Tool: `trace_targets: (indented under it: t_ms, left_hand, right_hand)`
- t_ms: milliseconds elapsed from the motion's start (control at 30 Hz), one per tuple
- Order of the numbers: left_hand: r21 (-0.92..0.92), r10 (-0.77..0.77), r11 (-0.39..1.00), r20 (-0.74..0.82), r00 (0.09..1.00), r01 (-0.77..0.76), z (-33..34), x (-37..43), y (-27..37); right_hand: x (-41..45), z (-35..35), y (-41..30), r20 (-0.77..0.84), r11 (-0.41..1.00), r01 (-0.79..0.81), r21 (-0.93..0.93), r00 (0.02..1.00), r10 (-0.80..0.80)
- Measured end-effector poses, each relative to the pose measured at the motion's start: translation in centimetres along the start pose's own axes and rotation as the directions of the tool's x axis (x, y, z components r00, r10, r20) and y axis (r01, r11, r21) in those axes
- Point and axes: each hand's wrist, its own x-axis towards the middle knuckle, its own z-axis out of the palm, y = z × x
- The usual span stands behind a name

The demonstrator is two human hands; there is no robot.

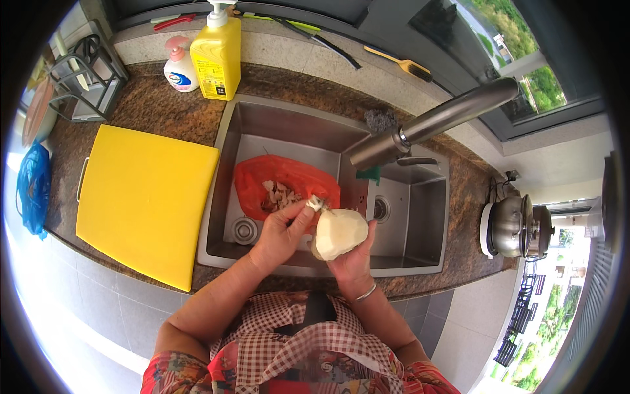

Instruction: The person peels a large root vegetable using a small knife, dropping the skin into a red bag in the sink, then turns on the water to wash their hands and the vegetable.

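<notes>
A mostly peeled, pale root vegetable (342, 234), which looks like a jicama, is held over the double sink (211, 246). My right hand (355, 263) cups it from below and from the right side. A patch of brownish skin shows along its lower left edge. Between the thumb and fingers of my left hand (278, 239) is a small whitish piece with stringy ends (315, 202), at the vegetable's upper left; whether it is still attached cannot be made out. Beneath, in the left basin, lies an open red plastic bag (253, 189) with peelings (280, 194) in it.
A yellow cutting board (142, 207) lies left of the sink. The faucet (438, 120) reaches over the divider. A metal drain basket (244, 230) sits in the left basin. Behind are a yellow pump bottle (216, 59) and a soap dispenser (179, 69). A metal pot (512, 226) stands at right.
</notes>
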Motion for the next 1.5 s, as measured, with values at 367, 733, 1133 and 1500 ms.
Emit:
trace_targets:
  t_ms: [367,733,1133,1500]
  left_hand:
    - [0.445,0.051,0.895,-0.048,0.998,-0.024,-5.7,2.0,-3.7]
    - [0.454,0.13,0.831,0.402,0.906,-0.321,-2.3,-2.2,6.3]
    - [0.496,0.204,0.799,0.309,0.929,-0.341,-0.4,-2.1,4.1]
    - [0.747,0.296,0.615,0.078,0.952,-0.252,-1.9,0.6,1.3]
  right_hand:
    - [0.4,-1.2,-1.5,0.268,0.994,-0.107,0.004,0.958,0.102]
    - [0.4,-0.1,-2.4,0.356,0.978,0.114,-0.177,0.934,-0.045]
    - [0.5,-0.3,-2.2,0.282,0.868,0.354,-0.347,0.923,-0.263]
    - [0.4,-1.5,-2.7,0.328,0.899,0.328,-0.291,0.917,-0.228]
